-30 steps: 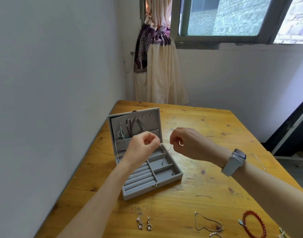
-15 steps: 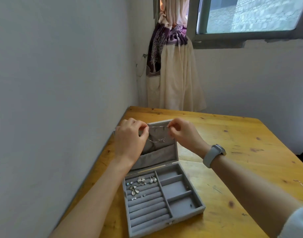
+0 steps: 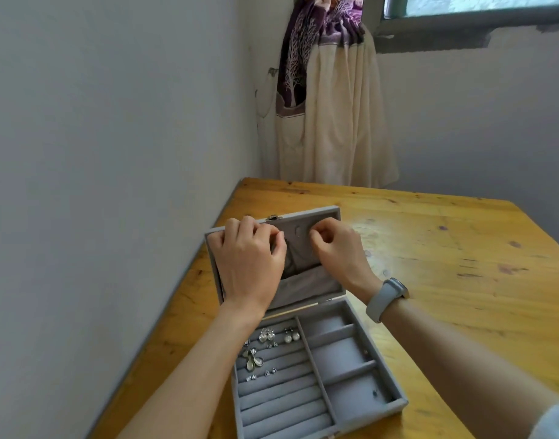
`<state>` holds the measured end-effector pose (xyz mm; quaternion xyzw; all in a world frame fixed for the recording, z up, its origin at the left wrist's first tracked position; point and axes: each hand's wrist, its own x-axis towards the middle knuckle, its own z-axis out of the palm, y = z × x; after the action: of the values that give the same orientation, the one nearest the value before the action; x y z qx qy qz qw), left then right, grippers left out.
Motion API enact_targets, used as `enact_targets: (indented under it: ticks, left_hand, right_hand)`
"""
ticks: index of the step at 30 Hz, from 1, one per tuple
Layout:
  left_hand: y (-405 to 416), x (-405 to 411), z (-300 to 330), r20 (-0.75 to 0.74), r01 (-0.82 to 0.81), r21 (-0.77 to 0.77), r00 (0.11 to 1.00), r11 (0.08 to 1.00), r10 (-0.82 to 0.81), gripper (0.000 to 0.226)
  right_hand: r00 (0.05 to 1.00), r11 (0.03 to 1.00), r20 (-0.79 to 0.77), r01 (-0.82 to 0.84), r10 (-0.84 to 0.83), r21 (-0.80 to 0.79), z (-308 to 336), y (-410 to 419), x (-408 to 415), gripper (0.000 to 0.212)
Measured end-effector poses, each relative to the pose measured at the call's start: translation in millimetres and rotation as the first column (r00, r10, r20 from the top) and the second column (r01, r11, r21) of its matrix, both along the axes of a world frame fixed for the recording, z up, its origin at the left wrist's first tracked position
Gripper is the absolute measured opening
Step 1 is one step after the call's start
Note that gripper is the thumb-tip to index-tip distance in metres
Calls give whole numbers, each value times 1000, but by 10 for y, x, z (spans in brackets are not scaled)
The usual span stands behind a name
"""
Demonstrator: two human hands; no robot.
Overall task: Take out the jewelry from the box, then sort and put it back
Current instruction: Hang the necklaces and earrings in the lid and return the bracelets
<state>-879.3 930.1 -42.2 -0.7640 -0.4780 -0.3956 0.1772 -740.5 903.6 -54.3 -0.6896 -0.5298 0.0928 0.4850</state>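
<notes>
The grey jewelry box [image 3: 395, 403] lies open on the table, its lid [image 3: 303, 289] standing upright. My left hand [image 3: 249, 261] and my right hand [image 3: 338, 251] are both at the upper part of the lid's lining, fingers curled. Each pinches an end of a thin necklace chain [image 3: 290, 267], which hangs in a loop between them above the lid's pocket. Several earrings [image 3: 266, 335], a pearl pair [image 3: 291, 336] and a flower-shaped piece [image 3: 253, 360] sit in the box's left roll section. The right-hand compartments [image 3: 335, 353] hold almost nothing.
The box stands near the left edge of the wooden table [image 3: 461, 264], close to the grey wall [image 3: 113, 153]. A cream and purple curtain [image 3: 328, 122] hangs behind the table's far corner. A grey watch [image 3: 387, 296] is on my right wrist.
Both hands have moved from just in front of the lid to against its upper lining, carrying the chain with them. The view has come closer and tilted down over the box.
</notes>
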Motion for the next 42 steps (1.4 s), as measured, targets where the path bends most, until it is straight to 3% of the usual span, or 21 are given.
enact_targets:
  ticks: [9,16,21,25,30,35,42]
  left_hand:
    - [42,193,-53,92,-93,-8,991,996,94,16]
    - [106,218,-94,150,-109,63,984,992,99,15]
    - [135,222,-117,108,-135,90,986,987,125,16]
    - [156,238,-110,86,-157,76,985,985,151,16]
    - [130,278,-133,29,-137,65,990,988,135,11]
    - [-14,183,-285,-81,-1,124,997,992,12,12]
    - [-302,50,-478,-192,45,-69,980,997,-58,9]
  right_hand:
    - [977,977,28,212,-213,34,-6,81,-111,17]
    - [971,971,56,228,-233,72,-51,81,-100,19]
    - [950,969,193,248,-246,15,-114,66,-102,21]
    - [947,966,211,255,-243,-34,-161,49,-108,21]
    - [953,973,225,222,-202,-69,-253,-36,-112,21]
    - [943,985,300,165,-143,-49,-366,-217,-89,22]
    - [924,989,380,2,54,-145,-429,-467,-20,27]
